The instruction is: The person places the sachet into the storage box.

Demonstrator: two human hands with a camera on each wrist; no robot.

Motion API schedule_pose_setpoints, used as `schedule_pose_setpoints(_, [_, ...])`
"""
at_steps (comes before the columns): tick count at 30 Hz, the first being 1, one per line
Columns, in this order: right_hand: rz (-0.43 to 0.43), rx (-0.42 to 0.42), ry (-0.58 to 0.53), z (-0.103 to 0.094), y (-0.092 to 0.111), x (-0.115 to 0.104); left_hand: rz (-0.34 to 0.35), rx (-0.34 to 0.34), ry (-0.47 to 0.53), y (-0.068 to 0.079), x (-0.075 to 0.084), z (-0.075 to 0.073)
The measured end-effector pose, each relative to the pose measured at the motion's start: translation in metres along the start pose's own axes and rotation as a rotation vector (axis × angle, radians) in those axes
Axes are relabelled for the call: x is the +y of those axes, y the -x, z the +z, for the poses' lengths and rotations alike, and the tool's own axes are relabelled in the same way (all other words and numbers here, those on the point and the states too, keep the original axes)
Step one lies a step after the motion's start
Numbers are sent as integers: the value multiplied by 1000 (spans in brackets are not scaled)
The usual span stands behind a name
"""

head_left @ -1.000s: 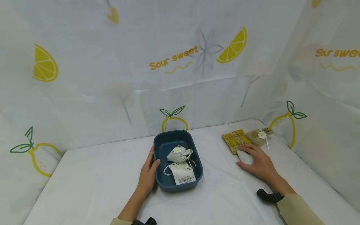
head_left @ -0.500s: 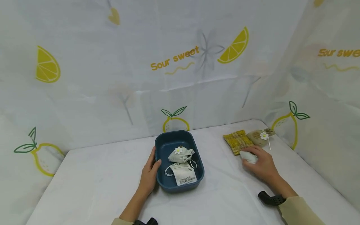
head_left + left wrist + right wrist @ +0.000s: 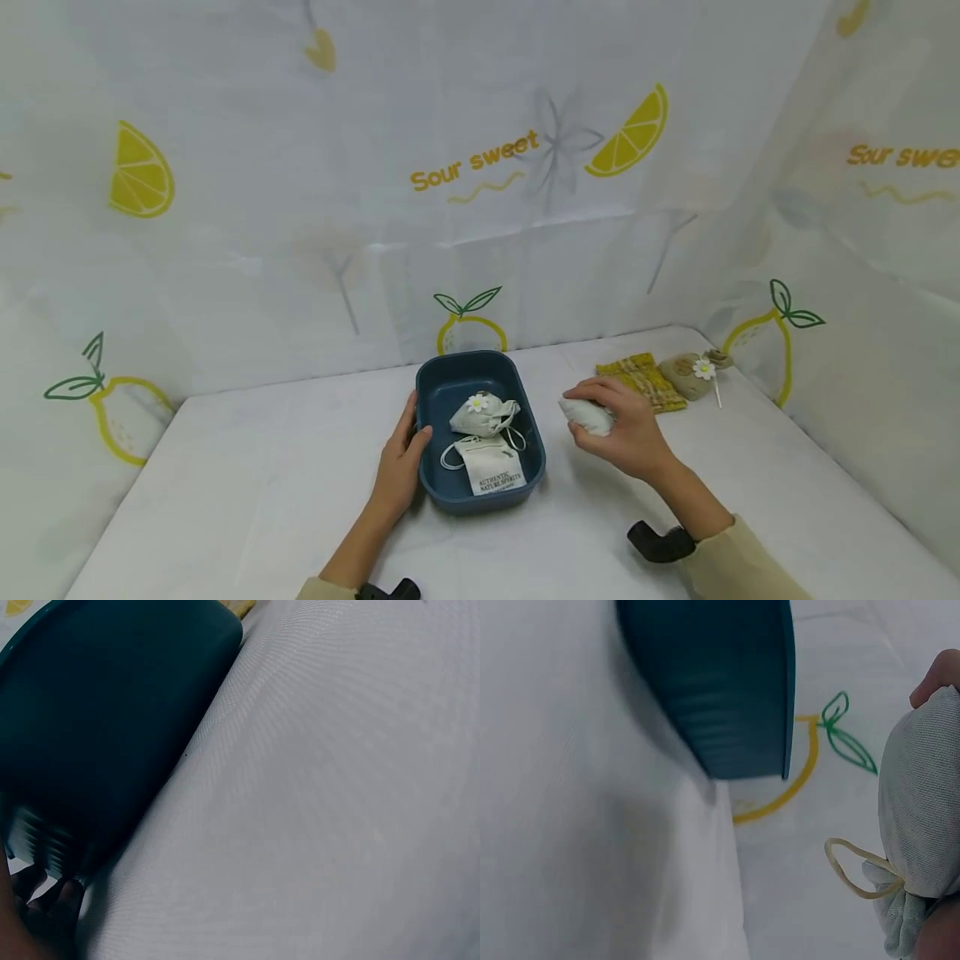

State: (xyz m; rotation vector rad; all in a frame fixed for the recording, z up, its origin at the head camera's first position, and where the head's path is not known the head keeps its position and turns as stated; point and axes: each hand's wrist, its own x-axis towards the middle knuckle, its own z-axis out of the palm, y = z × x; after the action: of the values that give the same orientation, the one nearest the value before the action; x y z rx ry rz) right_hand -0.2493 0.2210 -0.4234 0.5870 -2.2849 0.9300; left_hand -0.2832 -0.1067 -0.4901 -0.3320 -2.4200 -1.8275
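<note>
My right hand (image 3: 628,427) pinches a pale drawstring pouch (image 3: 590,416) between thumb and fingers, above the table right of the blue bin (image 3: 442,502). In the right wrist view this pouch (image 3: 922,795) looks plump, its neck gathered by a cream cord loop. At the bin's left side my left hand (image 3: 397,468) holds the wall, thumb at the rim and fingers along the outside. Inside the bin lie a pale pouch with a white daisy (image 3: 480,414) and a flatter pouch with printed lettering (image 3: 495,467), their cords looped beside them.
Back right on the white-covered table (image 3: 300,483) lie a yellow patterned pouch (image 3: 656,385), partly behind my right hand, and a tan drawstring pouch (image 3: 682,377) with a daisy. A lemon-print sheet (image 3: 337,167) rises behind and along the right side.
My right hand has gripped the pale pouch, lifted it from beside the yellow pouch and carried it left toward the bin. The left hand stays on the bin.
</note>
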Motion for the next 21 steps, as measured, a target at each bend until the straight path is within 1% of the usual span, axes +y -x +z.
schedule_pose_setpoints(8, [-72,-87,-194,33,-31,-50,7,9,17,-3,1,4])
schedule_pose_setpoints(12, [-106,-133,-248,48,-36,-67,-1,1,23,-3,1,7])
schedule_pose_setpoints(16, [-117,-196,-215,65,-29,-72,-1,10,11,-2,2,6])
schedule_pose_setpoints(21, [-64,-252,-152,85,-21,-71,-16,23,-2,-1,1,2])
